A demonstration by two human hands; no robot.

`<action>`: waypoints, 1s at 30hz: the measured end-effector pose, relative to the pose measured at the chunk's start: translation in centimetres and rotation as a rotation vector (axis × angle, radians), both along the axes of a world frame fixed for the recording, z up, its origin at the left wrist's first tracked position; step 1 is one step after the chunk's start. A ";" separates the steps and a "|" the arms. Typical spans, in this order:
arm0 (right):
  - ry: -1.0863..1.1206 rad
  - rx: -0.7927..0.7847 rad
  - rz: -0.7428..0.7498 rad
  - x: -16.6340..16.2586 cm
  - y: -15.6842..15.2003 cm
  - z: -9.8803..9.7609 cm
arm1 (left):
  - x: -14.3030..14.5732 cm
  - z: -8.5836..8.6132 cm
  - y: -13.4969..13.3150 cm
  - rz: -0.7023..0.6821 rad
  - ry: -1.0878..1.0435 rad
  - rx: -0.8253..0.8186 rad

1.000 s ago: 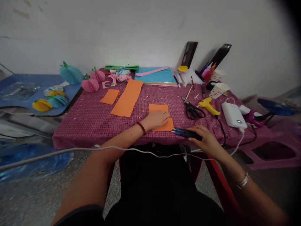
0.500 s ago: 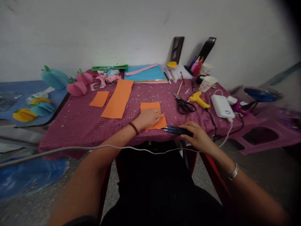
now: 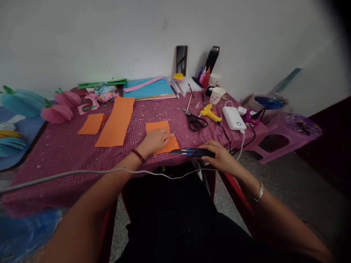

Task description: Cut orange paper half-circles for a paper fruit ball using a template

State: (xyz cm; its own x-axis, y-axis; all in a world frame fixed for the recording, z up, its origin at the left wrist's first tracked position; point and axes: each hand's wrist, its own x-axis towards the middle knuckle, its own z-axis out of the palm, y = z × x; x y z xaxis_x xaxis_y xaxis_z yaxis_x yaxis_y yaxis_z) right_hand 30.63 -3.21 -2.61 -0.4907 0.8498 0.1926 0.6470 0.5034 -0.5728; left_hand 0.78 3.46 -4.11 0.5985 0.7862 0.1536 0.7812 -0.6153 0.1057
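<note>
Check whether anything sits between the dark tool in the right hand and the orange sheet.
Nothing visible. The left hand lies on the orange sheet; the right hand holds the dark tool, its tip beside the sheet's near corner. The scissors lie farther back.

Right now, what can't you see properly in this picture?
Head view:
- Dark blue tool: right hand covers its back end; gripping or just resting, unclear.
- Orange paper: near corner hidden under left hand.
- Teal paper fruit: cut off by the left edge.
- Paper cup print: too small to read.
</note>
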 end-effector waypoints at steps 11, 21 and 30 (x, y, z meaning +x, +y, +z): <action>-0.008 -0.008 -0.085 0.9 -0.5 0.1 | 0.1 0.0 0.0 0.016 -0.003 0.021; 0.034 -0.088 -0.078 0.2 -1.7 0.3 | 0.0 -0.2 0.1 0.014 -0.008 0.027; 0.070 -0.029 -0.116 0.4 -1.1 -0.5 | 0.0 -0.4 0.1 0.006 0.003 0.025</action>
